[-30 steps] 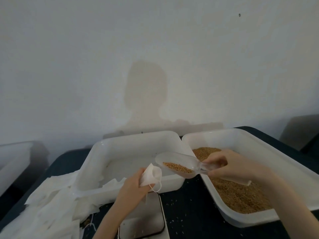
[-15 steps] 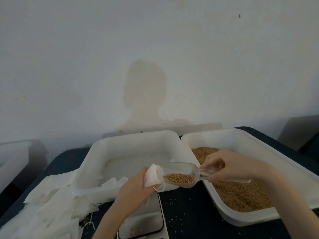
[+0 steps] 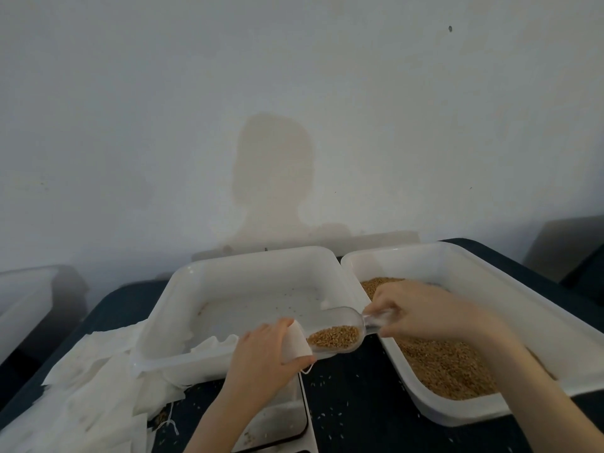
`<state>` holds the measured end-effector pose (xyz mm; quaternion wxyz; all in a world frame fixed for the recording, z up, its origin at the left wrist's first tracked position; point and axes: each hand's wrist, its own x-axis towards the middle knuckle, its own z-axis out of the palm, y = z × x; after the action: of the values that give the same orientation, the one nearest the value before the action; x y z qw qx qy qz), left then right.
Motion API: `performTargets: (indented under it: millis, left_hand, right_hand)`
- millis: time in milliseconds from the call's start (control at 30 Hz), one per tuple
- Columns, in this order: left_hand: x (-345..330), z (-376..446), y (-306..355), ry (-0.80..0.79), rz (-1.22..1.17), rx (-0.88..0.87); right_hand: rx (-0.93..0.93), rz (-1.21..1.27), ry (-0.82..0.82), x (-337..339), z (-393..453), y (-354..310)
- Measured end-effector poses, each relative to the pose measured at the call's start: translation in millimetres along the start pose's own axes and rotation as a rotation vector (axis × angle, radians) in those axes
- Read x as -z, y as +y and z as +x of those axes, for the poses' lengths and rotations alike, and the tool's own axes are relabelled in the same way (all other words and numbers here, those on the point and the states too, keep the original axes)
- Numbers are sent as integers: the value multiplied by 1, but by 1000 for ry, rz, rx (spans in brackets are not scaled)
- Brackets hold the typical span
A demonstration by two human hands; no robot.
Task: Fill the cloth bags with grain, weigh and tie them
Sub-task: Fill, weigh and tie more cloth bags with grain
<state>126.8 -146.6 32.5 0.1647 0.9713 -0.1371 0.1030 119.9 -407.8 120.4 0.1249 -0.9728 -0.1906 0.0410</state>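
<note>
Two hands are counted: one left hand (image 3: 261, 349) and one right hand (image 3: 421, 310). One clear scoop (image 3: 340, 331) with grain in it is recorded, and one small cloth bag (image 3: 294, 343) in hand. Two white trays are seen on the table: one grain tray (image 3: 457, 256) and one middle tray (image 3: 248, 259). One scale (image 3: 277, 423) is listed. One heap of loose cloth bags (image 3: 91, 387) is noted; its pieces cannot be counted. One further white bin (image 3: 23, 299) is partly seen at left.
</note>
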Motion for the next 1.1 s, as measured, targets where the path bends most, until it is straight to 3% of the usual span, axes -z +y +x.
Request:
performTargets:
  millis: [333, 400, 567, 867, 1000, 1100]
  left_hand:
    - [-15, 5, 13, 154, -435, 167]
    - [-16, 2, 15, 171, -520, 180]
    - [-18, -4, 20, 199, -700, 185]
    - [-12, -4, 17, 177, -646, 234]
    - [-12, -2, 14, 165, -636, 255]
    - [-12, -2, 11, 251, -597, 271]
  right_hand:
    - [188, -628, 690, 4, 9, -52]
    - [228, -698, 736, 3, 12, -57]
    - [269, -808, 757, 5, 23, -73]
    - [240, -784, 760, 2, 24, -66]
    - [125, -654, 553, -2, 19, -49]
    - [36, -514, 379, -10, 18, -29]
